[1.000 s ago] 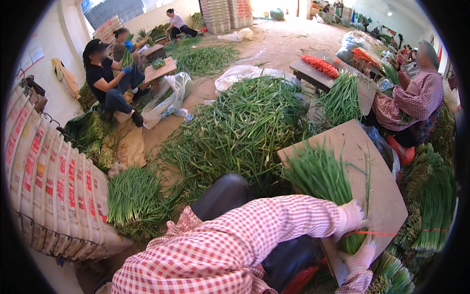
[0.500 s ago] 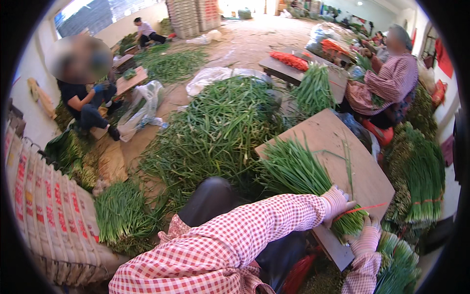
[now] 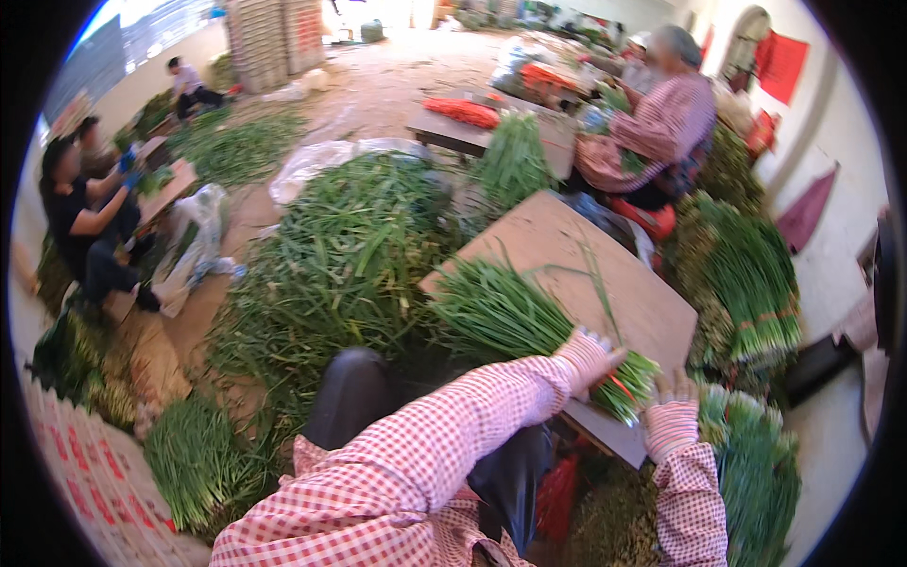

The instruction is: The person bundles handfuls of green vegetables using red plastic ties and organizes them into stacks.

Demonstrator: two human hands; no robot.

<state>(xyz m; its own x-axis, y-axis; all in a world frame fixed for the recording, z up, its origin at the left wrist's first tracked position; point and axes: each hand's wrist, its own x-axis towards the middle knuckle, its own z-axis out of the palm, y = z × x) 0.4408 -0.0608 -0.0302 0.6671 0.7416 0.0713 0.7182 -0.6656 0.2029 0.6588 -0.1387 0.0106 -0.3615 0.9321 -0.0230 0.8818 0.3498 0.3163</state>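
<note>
A bundle of garlic chives (image 3: 501, 307) lies slantwise on a brown board (image 3: 557, 231), leaf tips to the far left and pale cut ends toward the near right. A red tie (image 3: 621, 386) goes round it near the cut ends. My left hand (image 3: 588, 359), in a striped glove, grips the bundle from above just behind the tie. Beside the cut ends is my right hand (image 3: 673, 416), gloved alike, its fingers apart with nothing visible in them. A few loose leaves (image 3: 600, 288) lie on the board.
Left of the board rises a large heap of loose chives (image 3: 331, 255). Tied bundles (image 3: 751, 283) are stacked at right, and more (image 3: 746, 463) lie beside my right forearm. A co-worker (image 3: 652, 123) sits behind a second table (image 3: 557, 142); others sit at far left.
The loose end of the red tie, which stuck out to the right, now lies close against the bundle. My right hand has come away from the cut ends. The view has swung rightward.
</note>
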